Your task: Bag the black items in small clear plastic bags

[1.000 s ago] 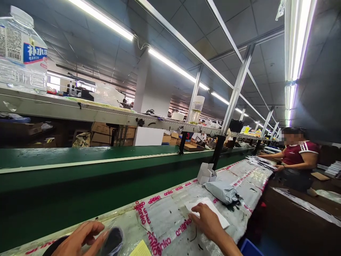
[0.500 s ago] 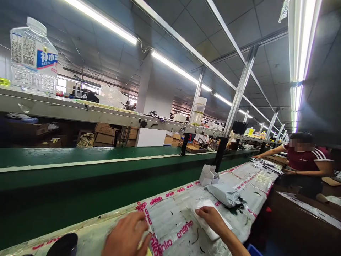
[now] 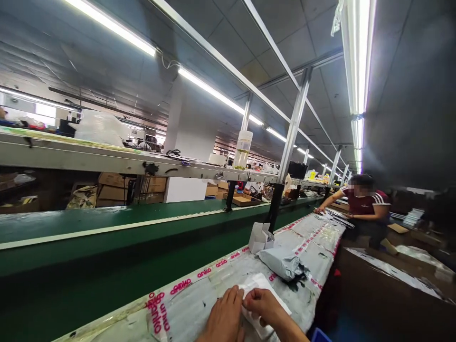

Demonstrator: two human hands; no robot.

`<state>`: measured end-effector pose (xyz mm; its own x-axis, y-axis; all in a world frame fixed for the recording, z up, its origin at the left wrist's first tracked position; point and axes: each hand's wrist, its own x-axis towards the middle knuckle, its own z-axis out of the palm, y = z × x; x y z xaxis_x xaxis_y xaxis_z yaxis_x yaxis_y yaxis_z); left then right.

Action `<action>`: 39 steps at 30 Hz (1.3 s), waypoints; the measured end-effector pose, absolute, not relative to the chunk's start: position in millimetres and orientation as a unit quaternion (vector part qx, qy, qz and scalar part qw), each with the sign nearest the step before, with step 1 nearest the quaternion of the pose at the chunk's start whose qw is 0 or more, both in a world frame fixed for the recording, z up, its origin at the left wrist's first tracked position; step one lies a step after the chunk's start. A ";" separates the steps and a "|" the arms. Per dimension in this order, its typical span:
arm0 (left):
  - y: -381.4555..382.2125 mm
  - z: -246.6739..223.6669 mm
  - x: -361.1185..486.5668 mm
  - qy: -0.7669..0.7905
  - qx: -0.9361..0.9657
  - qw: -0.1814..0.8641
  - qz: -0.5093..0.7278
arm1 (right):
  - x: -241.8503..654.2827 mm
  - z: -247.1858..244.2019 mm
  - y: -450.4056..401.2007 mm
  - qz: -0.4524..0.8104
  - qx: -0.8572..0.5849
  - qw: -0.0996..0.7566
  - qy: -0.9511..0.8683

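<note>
Left hand with fingers pressed together, right hand pinching the edge of a white sheet, both at lower centre of the frame

The white packet is flat and smooth, with a loose, wrinkled layer at its near side. It lies slantwise on the plastic-covered bench, near the pale bag, its near part partly hidden by the hands.

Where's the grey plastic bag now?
The bag lies on the bench, right of centre in the head view, beyond the right hand, beside the open white box.
</note>
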<state>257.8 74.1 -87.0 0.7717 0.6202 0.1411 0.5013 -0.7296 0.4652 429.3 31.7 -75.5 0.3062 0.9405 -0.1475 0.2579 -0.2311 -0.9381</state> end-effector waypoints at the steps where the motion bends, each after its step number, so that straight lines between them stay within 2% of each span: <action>1: 76.1 -90.3 256.8 0.309 0.918 0.200 0.146 | 430.8 -74.4 30.6 0.399 -0.676 0.447 -0.429; 6: 85.5 -97.5 259.0 0.288 0.933 0.169 0.132 | 434.2 -69.8 29.4 0.426 -0.640 0.508 -0.388; 11: 92.9 -102.9 280.4 0.296 0.939 0.145 0.097 | 431.6 -64.2 33.1 0.383 -0.603 0.602 -0.356; 18: 96.3 -104.3 299.7 0.316 0.929 0.171 0.088 | 445.0 -23.3 18.8 0.308 -0.509 0.740 -0.313; 21: 93.4 -97.6 293.7 0.306 0.925 0.195 0.110 | 444.0 -10.0 6.3 0.325 -0.463 0.770 -0.294; 27: 76.9 -67.6 250.7 0.287 0.917 0.202 0.190 | 404.2 17.6 -17.5 0.424 -0.365 0.765 -0.320; 30: 65.2 -35.9 210.5 0.332 0.882 0.188 0.277 | 374.8 29.2 -18.1 0.485 -0.315 0.733 -0.358; 34: 44.9 16.5 147.8 0.386 0.756 0.269 0.456 | 326.7 23.9 -2.4 0.528 -0.318 0.681 -0.396; 39: 32.6 42.9 84.8 0.376 0.678 0.430 0.463 | 246.4 6.5 20.8 0.612 -0.280 0.588 -0.448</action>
<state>84.8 32.6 42.9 0.2894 0.9075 0.3046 0.1119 -0.3481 0.9308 246.4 20.8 6.5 -0.1513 0.9711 0.1846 -0.4695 0.0937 -0.8779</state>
